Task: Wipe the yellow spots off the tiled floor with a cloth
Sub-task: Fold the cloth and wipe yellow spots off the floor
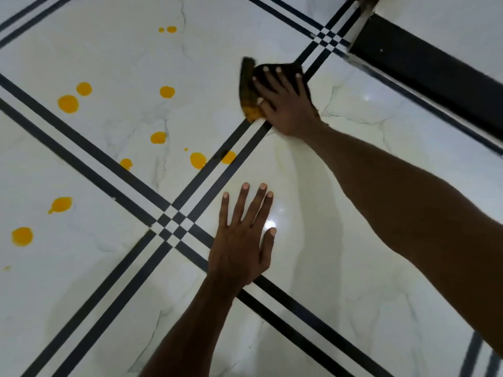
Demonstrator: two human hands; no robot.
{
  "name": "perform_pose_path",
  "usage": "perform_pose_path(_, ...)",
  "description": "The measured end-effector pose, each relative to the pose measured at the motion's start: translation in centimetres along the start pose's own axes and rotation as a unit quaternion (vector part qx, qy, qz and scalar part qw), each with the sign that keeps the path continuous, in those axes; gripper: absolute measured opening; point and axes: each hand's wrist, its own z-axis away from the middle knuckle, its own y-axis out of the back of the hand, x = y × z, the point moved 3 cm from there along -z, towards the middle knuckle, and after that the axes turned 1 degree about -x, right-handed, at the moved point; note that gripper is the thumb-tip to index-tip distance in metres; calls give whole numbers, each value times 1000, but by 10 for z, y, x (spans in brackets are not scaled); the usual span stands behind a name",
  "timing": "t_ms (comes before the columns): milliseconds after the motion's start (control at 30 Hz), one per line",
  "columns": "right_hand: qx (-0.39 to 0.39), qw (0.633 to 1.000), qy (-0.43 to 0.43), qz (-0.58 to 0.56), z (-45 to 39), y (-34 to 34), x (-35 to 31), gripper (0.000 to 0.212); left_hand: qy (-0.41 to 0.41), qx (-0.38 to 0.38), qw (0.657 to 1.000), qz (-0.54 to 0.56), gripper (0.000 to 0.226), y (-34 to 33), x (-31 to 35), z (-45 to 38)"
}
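Several yellow spots (68, 103) dot the white marble floor tiles (114, 63) across the left half of the view. The nearest ones (198, 160) lie by the double black tile stripe (217, 180). My right hand (283, 102) presses flat on a dark cloth (246, 85), whose lower edge is stained yellow, at the upper middle beside that stripe. My left hand (242, 240) rests flat on the floor with fingers spread, holding nothing, just right of the stripe crossing (174, 221).
A black skirting band (424, 77) and a wall run along the upper right. A pale post or door frame edge (362, 20) stands at the top right. Faint wet streaks (296, 170) show on the tile under my right forearm.
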Motion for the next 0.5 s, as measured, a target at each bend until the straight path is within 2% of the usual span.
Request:
perform_pose_path(67,-10,993,112,24,28,-5,-1,57,3,-3,1000,2,69,1,0,1)
perform_pose_path(133,-10,988,145,49,35,-3,23,56,2,1,1000,3,69,2,0,1)
perform_pose_path(167,-2,993,108,48,29,0,38,56,1,2,1000,4,69,3,2,0)
perform_pose_path(267,-4,994,-109,-25,-12,6,52,59,-2,4,1000,6,69,-1,0,0)
perform_pose_path(300,-13,987,-153,-45,-24,7,44,60,-1,5,1000,5,69,-2,0,0)
perform_pose_path(333,-17,986,-158,-46,-34,6,29,61,2,6,1000,6,70,-3,-1,0)
perform_pose_path(400,-22,996,-80,-36,-41,5,-6,62,1,10,1000,4,70,-3,-3,-1)
perform_pose_path(500,-5,997,76,7,-3,-4,-34,60,-4,19,1000,5,69,-3,-2,-1)
